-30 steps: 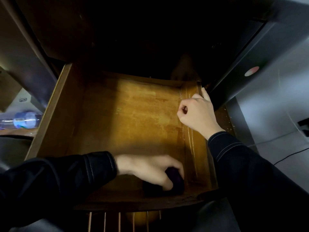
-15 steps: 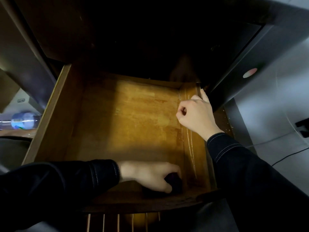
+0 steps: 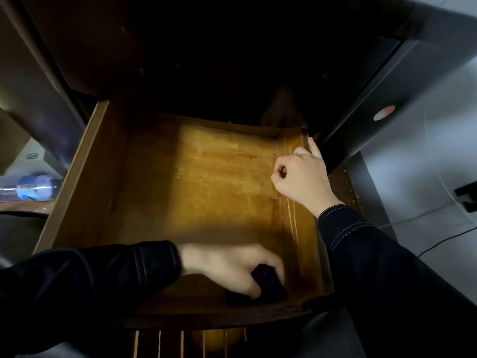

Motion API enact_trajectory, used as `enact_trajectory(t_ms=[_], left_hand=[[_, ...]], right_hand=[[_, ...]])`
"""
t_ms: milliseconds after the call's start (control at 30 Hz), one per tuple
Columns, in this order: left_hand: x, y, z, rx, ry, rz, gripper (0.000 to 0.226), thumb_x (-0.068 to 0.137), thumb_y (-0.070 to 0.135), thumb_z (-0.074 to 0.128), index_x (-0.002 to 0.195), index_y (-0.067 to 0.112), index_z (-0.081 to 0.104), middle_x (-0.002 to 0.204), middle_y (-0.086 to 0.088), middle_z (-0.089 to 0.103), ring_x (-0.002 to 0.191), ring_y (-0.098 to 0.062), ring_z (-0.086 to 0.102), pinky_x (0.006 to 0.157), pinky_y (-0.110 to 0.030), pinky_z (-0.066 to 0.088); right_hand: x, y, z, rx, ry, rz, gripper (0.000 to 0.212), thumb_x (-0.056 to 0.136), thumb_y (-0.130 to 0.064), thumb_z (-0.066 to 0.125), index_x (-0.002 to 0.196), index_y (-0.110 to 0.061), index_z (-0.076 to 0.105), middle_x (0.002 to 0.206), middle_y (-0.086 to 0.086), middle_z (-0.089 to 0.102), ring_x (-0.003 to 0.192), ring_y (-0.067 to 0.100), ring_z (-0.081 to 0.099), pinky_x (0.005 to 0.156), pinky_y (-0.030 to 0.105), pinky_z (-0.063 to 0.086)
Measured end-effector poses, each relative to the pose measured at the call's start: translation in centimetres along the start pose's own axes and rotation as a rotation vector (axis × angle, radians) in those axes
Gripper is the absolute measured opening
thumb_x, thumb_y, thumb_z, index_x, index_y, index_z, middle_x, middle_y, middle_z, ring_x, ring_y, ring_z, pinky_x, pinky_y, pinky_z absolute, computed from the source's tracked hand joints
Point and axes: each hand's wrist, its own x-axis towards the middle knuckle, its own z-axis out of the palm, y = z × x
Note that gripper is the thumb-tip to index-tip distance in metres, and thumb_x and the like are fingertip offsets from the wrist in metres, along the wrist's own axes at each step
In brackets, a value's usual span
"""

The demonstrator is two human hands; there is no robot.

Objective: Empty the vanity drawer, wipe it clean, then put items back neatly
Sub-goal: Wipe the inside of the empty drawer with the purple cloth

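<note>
Left hand pressing dark purple cloth into drawer front-right corner, grip curling round it; right hand clutching drawer's right wall.

The wooden drawer is standing pulled out, its bare floor catching yellow light in the middle. In the drawer's front right corner, the left hand is pressing a dark cloth down on the floor, fingers curled over it. The right hand is gripping the drawer's right wall near its back corner, thumb lying along the rim. A blurred bottle is lying on its side beyond the drawer's left wall.
</note>
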Motion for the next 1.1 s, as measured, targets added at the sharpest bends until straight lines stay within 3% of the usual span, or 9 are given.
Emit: enact_trajectory(t_ms=[100,267,367,433,533,633,800,967,1100], left_hand=[[0.3,0.4,0.2,-0.211,0.034,0.056,0.041,0.081,-0.015,0.059,0.116,0.008,0.063,0.108,-0.003,0.064,0.1,-0.011,0.06,0.087,-0.025,0.05],[1.1,-0.9,0.7,0.087,0.003,-0.086,0.04,0.089,-0.004,0.059,0.126,0.011,0.057,0.121,-0.008,0.06,0.111,-0.021,0.058,0.1,-0.046,0.05],[0.7,0.1,0.5,-0.177,0.016,0.079,0.043,0.082,-0.012,0.06,0.116,0.015,0.064,0.109,0.002,0.064,0.102,-0.012,0.061,0.089,-0.029,0.052],[0.8,0.6,0.5,-0.34,0.032,0.096,0.046,0.081,-0.015,0.06,0.115,0.015,0.065,0.106,0.002,0.065,0.099,-0.012,0.061,0.087,-0.023,0.049],[1.8,0.2,1.3,-0.239,0.073,-0.019,0.037,0.088,-0.012,0.058,0.122,0.003,0.058,0.109,-0.003,0.058,0.101,-0.014,0.054,0.089,-0.025,0.044],[2.4,0.3,1.6,-0.03,0.051,-0.089,0.037,0.092,-0.007,0.056,0.127,0.005,0.056,0.115,-0.008,0.057,0.1,-0.012,0.051,0.078,-0.019,0.043],[2.2,1.6,1.2,-0.331,0.093,0.047,0.038,0.081,-0.022,0.054,0.114,-0.004,0.061,0.105,-0.011,0.058,0.096,-0.017,0.055,0.08,-0.02,0.046],[3.0,0.5,1.9,-0.077,0.059,-0.048,0.038,0.087,-0.013,0.056,0.123,0.0,0.057,0.109,-0.003,0.054,0.101,-0.015,0.05,0.084,-0.023,0.043],[2.4,1.8,1.8,-0.336,0.087,0.128,0.043,0.078,-0.023,0.054,0.108,0.007,0.062,0.096,0.003,0.061,0.086,-0.004,0.057,0.078,-0.016,0.046]], right_hand=[[0.0,0.0,0.1,0.002,0.008,0.002,0.022,0.089,-0.033,0.057,0.071,-0.027,0.068,0.064,-0.012,0.061,0.086,0.014,0.056,0.126,0.047,0.009],[0.0,0.0,0.0,0.005,0.007,0.002,0.022,0.09,-0.033,0.057,0.072,-0.027,0.069,0.066,-0.012,0.061,0.087,0.014,0.056,0.126,0.048,0.01],[0.0,0.0,0.0,0.013,0.013,0.005,0.022,0.09,-0.032,0.057,0.072,-0.026,0.069,0.065,-0.011,0.062,0.088,0.015,0.057,0.126,0.047,0.009],[0.0,0.0,0.0,0.01,0.007,0.009,0.023,0.09,-0.033,0.056,0.072,-0.026,0.069,0.065,-0.011,0.061,0.088,0.015,0.056,0.127,0.046,0.008],[0.0,0.0,-0.1,0.009,0.001,0.008,0.023,0.09,-0.034,0.056,0.073,-0.027,0.069,0.066,-0.012,0.061,0.089,0.014,0.056,0.127,0.046,0.007],[-0.1,-0.1,-0.1,0.004,0.0,0.007,0.023,0.091,-0.034,0.056,0.074,-0.026,0.069,0.067,-0.012,0.06,0.089,0.014,0.056,0.127,0.045,0.005],[0.0,0.0,0.0,0.011,-0.002,0.011,0.023,0.091,-0.034,0.056,0.073,-0.027,0.068,0.066,-0.013,0.059,0.088,0.014,0.055,0.127,0.045,0.006],[0.0,-0.1,0.1,0.002,-0.001,0.013,0.022,0.09,-0.034,0.056,0.073,-0.028,0.069,0.065,-0.014,0.057,0.088,0.013,0.056,0.127,0.045,0.006],[0.0,0.1,0.3,0.012,0.009,0.006,0.022,0.09,-0.034,0.057,0.073,-0.027,0.069,0.066,-0.013,0.06,0.087,0.014,0.056,0.127,0.046,0.008]])
